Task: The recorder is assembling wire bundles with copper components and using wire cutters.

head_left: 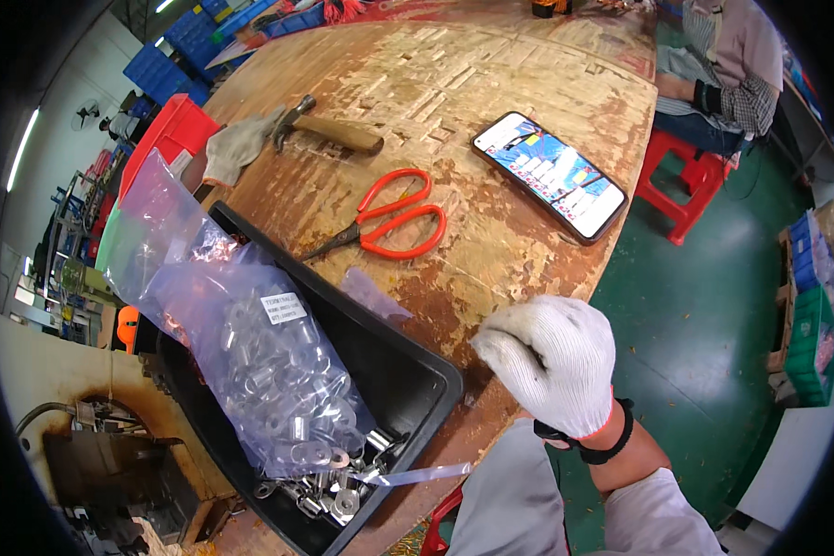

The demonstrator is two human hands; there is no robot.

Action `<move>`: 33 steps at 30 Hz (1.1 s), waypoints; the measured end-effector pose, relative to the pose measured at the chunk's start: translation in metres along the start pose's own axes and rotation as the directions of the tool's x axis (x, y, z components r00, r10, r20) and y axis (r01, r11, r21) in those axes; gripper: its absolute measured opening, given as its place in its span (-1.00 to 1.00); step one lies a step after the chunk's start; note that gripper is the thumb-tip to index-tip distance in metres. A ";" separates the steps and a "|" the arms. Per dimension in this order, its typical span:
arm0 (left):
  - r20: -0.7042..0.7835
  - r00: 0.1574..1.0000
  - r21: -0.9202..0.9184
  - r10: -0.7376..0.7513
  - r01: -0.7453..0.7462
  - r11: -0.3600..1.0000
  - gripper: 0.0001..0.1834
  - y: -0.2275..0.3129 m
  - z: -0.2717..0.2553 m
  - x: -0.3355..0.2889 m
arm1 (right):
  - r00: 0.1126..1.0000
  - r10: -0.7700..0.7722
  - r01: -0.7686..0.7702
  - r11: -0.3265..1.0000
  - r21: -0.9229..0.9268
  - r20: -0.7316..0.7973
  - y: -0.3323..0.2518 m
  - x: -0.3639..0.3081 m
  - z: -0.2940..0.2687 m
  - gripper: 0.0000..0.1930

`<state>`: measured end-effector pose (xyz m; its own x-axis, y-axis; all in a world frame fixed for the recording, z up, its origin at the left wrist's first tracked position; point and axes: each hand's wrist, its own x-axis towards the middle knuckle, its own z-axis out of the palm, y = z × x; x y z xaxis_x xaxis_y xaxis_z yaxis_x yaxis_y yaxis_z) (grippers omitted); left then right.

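My leg in grey trousers (pixel 510 496) is nearest, at the table's edge. Just past it is my right hand (pixel 549 361), in a white knitted glove with a black band (pixel 607 443) at the wrist, above the edge of the worn wooden table (pixel 491 88). Its fingers are curled in with the thumb drawn close; I can't tell whether anything small is tucked inside. My left hand is out of view.

To the left of my glove sits a black bin (pixel 433 371). A clear plastic bag (pixel 264 371), full of shiny metal parts and bearing a white label (pixel 283 308), lies slantwise in it, hiding most of the bottom. Loose metal parts (pixel 343 505) show at the near end, and a plastic strip (pixel 426 474) crosses the near rim. The bag's loose end spreads over the far-left side.

Beyond the bin lies a scrap of plastic (pixel 372 292), then red-handled scissors (pixel 385 212), tips just beside the rim. A phone (pixel 551 176) with a lit screen lies to the right, well apart from them. Farther on, a hammer (pixel 338 132) lies against another white glove (pixel 234 150), near a red bin (pixel 162 139).

Across the green floor, another person (pixel 741 56) sits on a red stool (pixel 704 181). Blue crates (pixel 176 56) are stacked at the far left.
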<state>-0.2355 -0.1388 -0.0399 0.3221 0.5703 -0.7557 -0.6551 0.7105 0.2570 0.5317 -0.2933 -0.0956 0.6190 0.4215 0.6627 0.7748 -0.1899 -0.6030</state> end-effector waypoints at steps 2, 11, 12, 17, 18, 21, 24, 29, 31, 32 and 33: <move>-0.007 1.000 0.077 0.000 0.001 0.997 -0.20 0.000 0.005 0.006 | 1.000 -0.021 0.021 1.000 -0.011 0.014 0.004 -0.002 -0.001 -0.80; -0.047 0.998 0.397 0.050 -0.027 0.918 -0.11 -0.004 0.015 0.010 | 0.995 -0.097 0.096 0.995 0.018 0.033 0.009 -0.002 0.005 -0.72; -0.052 0.996 0.428 0.067 -0.039 0.903 -0.10 -0.006 0.015 0.005 | 0.995 -0.093 0.091 0.995 0.044 0.042 0.011 -0.002 0.006 -0.72; -0.273 0.778 0.830 0.566 -0.107 0.547 -0.13 -0.093 0.105 0.024 | 0.988 -0.039 0.039 0.999 0.003 0.147 0.000 0.001 -0.018 -0.87; -0.274 0.747 0.833 0.606 -0.130 0.537 -0.13 -0.093 0.106 0.020 | 0.995 -0.035 0.038 0.999 -0.031 0.093 0.000 0.002 -0.015 -0.78; -0.227 0.830 0.779 0.510 -0.160 0.607 -0.11 -0.092 0.104 0.022 | 0.998 -0.032 0.034 0.999 -0.033 0.049 0.002 -0.004 -0.012 -0.78; -0.155 0.918 0.718 0.366 -0.150 0.680 -0.09 -0.087 0.100 0.020 | 0.998 -0.009 0.011 1.000 -0.026 0.069 0.003 -0.006 -0.013 -0.78; -0.183 0.925 0.595 0.333 -0.165 0.787 -0.20 -0.085 0.090 0.014 | 0.998 -0.009 0.010 1.000 -0.007 0.058 0.003 -0.012 -0.007 -0.79; -0.217 0.921 0.524 0.323 -0.169 0.835 -0.28 -0.087 0.093 0.015 | 0.998 -0.007 0.008 1.000 -0.013 0.061 0.002 -0.011 -0.009 -0.79; -0.234 0.919 0.487 0.318 -0.172 0.856 -0.31 -0.089 0.095 0.016 | 0.998 0.001 0.000 1.000 -0.016 0.060 0.001 -0.011 -0.008 -0.80; -0.252 0.916 0.450 0.313 -0.176 0.876 -0.35 -0.090 0.097 0.016 | 0.998 0.010 -0.009 1.000 -0.019 0.060 0.001 -0.011 -0.008 -0.80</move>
<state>-0.1052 -0.1537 -0.0172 -0.0821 0.6410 -0.7631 -0.3231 0.7072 0.6288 0.5266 -0.3054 -0.1003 0.6177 0.4718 0.6292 0.7718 -0.2100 -0.6002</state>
